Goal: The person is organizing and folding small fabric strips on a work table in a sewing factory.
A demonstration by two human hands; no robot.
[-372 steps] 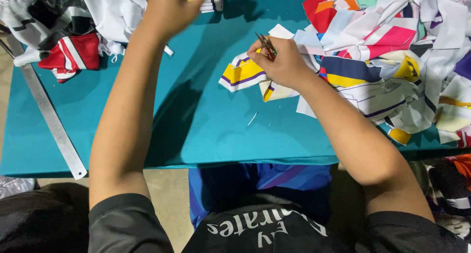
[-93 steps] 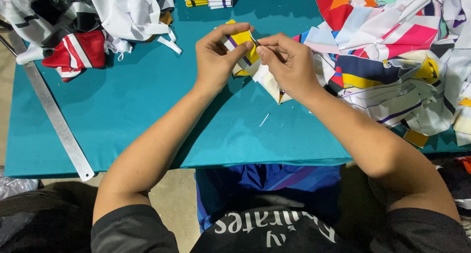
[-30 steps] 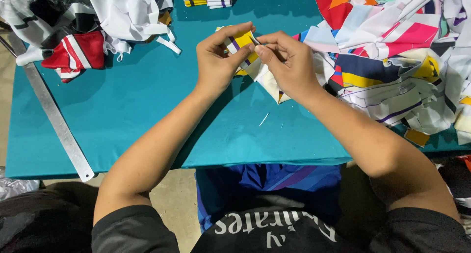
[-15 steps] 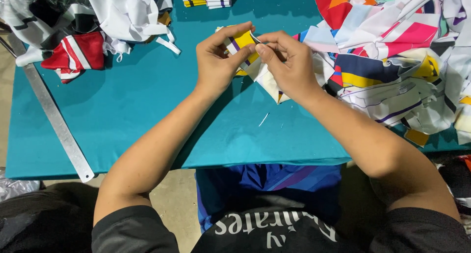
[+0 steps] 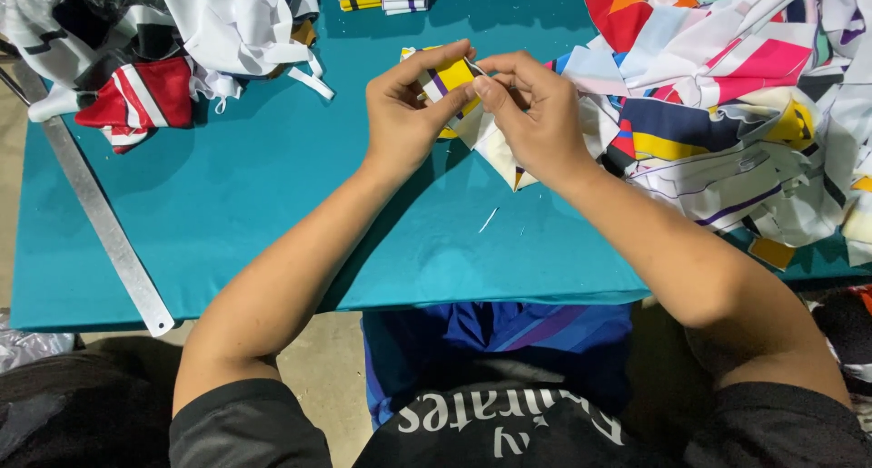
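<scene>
Teal desk: your left hand and right hand fingers pinch shut on the yellow fabric piece between them, mid-trimming; next, steady tension, small careful moves.

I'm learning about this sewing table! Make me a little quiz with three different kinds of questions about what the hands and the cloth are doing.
1. True or false: both the left hand and the right hand pinch the yellow, white and purple striped fabric piece.
2. Which lies along the left edge of the teal cloth-covered table? A) long flat metal ruler B) a pair of pliers C) a wooden broom
3. Fill in: the big heap of multicoloured fabric pieces lies on the person's ____ side.

Key: 1 true; 2 A; 3 right.
</scene>
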